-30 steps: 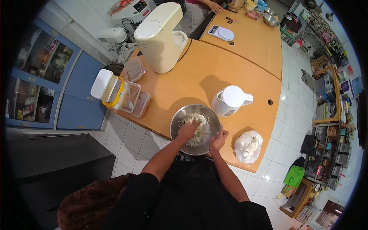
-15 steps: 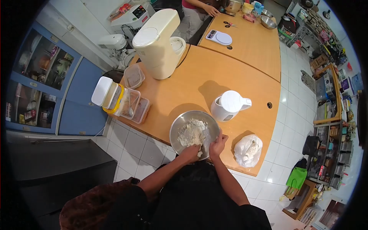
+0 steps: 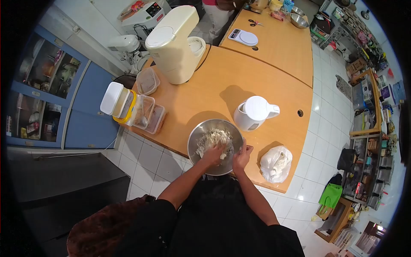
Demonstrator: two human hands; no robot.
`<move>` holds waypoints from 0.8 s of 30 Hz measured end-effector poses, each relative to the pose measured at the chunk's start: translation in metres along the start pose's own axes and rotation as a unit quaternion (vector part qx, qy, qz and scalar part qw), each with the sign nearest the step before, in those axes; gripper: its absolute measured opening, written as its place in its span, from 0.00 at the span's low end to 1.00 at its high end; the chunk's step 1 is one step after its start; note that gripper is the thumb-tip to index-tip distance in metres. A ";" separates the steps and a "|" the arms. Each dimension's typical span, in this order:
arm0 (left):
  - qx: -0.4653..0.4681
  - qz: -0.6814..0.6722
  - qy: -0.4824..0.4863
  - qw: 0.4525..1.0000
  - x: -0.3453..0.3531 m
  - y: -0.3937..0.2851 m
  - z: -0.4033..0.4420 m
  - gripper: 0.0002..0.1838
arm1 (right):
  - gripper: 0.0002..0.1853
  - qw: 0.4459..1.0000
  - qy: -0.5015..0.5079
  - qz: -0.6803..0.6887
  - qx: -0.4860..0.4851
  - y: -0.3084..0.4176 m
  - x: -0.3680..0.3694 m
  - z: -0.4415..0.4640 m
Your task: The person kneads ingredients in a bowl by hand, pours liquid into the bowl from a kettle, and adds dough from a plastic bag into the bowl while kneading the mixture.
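Note:
A metal mixing bowl (image 3: pixel 198 133) sits at the near edge of the wooden table, with shaggy, floury dough (image 3: pixel 215 138) inside. My left hand (image 3: pixel 214 155) reaches down into the bowl, its fingers closed into the dough and partly covered by it. On the bowl's right side, my right hand (image 3: pixel 242 159) grips the rim. A white electric kettle (image 3: pixel 255 112) stands just beyond the bowl, to the right. Nearer the table's right corner rests a white plastic bag (image 3: pixel 276 165) with pale contents.
Stacked plastic food tubs (image 3: pixel 143 111) line the table's left edge. Behind them stands a cream stand mixer (image 3: pixel 173 47). A kitchen scale (image 3: pixel 243 37) and scissors (image 3: pixel 255 22) lie on the far table (image 3: pixel 278 47), where another person (image 3: pixel 216 17) stands.
My left hand has moved deeper toward the middle of the bowl, and the dough has shifted. My right hand stays on the rim. The other person's arm has drawn back from the far table.

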State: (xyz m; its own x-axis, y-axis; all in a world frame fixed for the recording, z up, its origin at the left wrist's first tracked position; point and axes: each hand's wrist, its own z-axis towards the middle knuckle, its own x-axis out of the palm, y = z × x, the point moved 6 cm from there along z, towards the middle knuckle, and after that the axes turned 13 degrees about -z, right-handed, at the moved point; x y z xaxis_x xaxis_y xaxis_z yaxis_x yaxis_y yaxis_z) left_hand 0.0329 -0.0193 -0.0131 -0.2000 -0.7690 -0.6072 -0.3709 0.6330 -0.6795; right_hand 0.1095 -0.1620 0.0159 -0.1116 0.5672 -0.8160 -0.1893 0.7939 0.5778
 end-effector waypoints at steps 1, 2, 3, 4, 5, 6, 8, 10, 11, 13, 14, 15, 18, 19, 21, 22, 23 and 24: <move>-0.001 0.006 -0.001 1.000 0.009 -0.002 -0.008 0.51 | 0.44 1.000 0.006 0.005 0.007 -0.001 0.001 0.000; -0.002 0.013 -0.004 1.000 0.016 -0.004 -0.014 0.50 | 0.44 1.000 0.011 0.012 0.013 0.000 0.002 0.001; -0.004 0.019 -0.007 1.000 0.017 -0.007 -0.020 0.50 | 0.44 1.000 0.013 0.016 0.014 0.001 0.002 0.001; -0.008 0.014 0.008 1.000 0.019 -0.009 -0.025 0.48 | 0.43 1.000 0.016 0.019 0.015 0.000 0.001 0.001; -0.011 0.009 0.023 1.000 0.018 -0.008 -0.032 0.47 | 0.43 0.999 0.018 0.024 0.017 0.001 0.001 0.001; -0.015 0.005 0.038 0.999 0.016 -0.006 -0.036 0.46 | 0.43 0.999 0.028 0.011 0.015 0.000 0.003 0.001; -0.019 0.000 0.050 0.999 0.005 -0.001 -0.037 0.43 | 0.44 0.999 0.044 -0.018 0.013 -0.004 0.005 0.002; -0.018 -0.021 0.001 1.000 -0.009 -0.010 -0.041 0.41 | 0.44 0.998 0.044 0.017 0.034 -0.009 0.004 -0.004; -0.014 -0.036 -0.057 0.998 -0.020 -0.014 -0.045 0.39 | 0.44 0.997 0.046 0.036 0.043 -0.009 0.006 -0.007; 0.006 -0.019 -0.176 0.984 -0.043 -0.018 -0.044 0.38 | 0.43 0.998 0.040 0.036 0.027 0.003 0.002 -0.004; 0.023 0.009 -0.234 0.972 -0.053 -0.022 -0.041 0.38 | 0.42 0.999 0.037 0.033 0.022 0.006 -0.002 -0.005; 0.040 0.036 -0.290 0.956 -0.059 -0.026 -0.039 0.38 | 0.43 0.999 0.037 0.024 0.030 0.005 -0.004 -0.007; -0.061 -0.047 -0.275 0.958 -0.063 -0.001 -0.012 0.38 | 0.44 0.999 0.031 0.010 0.036 0.005 -0.002 -0.006; -0.095 -0.055 -0.205 0.973 -0.055 0.005 -0.004 0.38 | 0.44 0.999 0.027 0.011 0.036 0.002 0.000 -0.007; -0.157 -0.071 -0.059 0.983 -0.033 0.010 0.010 0.39 | 0.44 0.999 0.014 0.015 0.037 -0.001 0.003 -0.010; -0.129 -0.066 -0.089 0.985 -0.026 0.006 0.012 0.38 | 0.44 0.999 0.006 0.017 0.037 0.000 0.004 -0.010; -0.101 -0.060 -0.117 0.986 -0.014 0.000 0.008 0.37 | 0.43 0.999 -0.004 0.019 0.038 -0.001 0.004 -0.009; -0.072 -0.053 -0.143 0.986 -0.004 -0.003 0.003 0.35 | 0.43 0.999 -0.003 0.019 0.039 0.000 0.004 -0.007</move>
State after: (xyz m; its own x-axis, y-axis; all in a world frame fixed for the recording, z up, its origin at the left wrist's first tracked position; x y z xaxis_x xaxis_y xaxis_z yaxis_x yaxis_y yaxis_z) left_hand 0.0371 -0.0175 -0.0101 0.1035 -0.7603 -0.6413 -0.5052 0.5152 -0.6923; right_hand 0.1018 -0.1619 0.0128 -0.1108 0.5988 -0.7932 -0.1093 0.7860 0.6085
